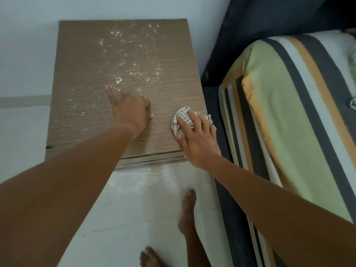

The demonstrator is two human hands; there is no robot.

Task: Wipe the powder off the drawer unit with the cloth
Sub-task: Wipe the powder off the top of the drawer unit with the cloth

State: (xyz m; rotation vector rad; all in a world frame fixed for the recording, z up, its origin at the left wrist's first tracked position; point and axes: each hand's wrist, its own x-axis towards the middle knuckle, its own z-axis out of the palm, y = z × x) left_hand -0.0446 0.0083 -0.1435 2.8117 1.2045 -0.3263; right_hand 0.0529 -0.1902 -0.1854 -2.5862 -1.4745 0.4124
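Note:
The brown wood-grain drawer unit [81,54] stands against the wall, seen from above. White powder [133,60] is scattered over the middle and back of its top. A checked white cloth [183,117] lies bunched at the top's front right corner, and my right hand [196,137] presses flat on it. My left hand [131,110] rests on the middle of the top, index finger stretched toward the powder, the other fingers curled with nothing in them.
A bed with a striped green, orange and grey cover [289,112] runs close along the right of the unit. My bare feet [187,211] stand on the pale tiled floor [134,218] in front, where some powder lies at the unit's base.

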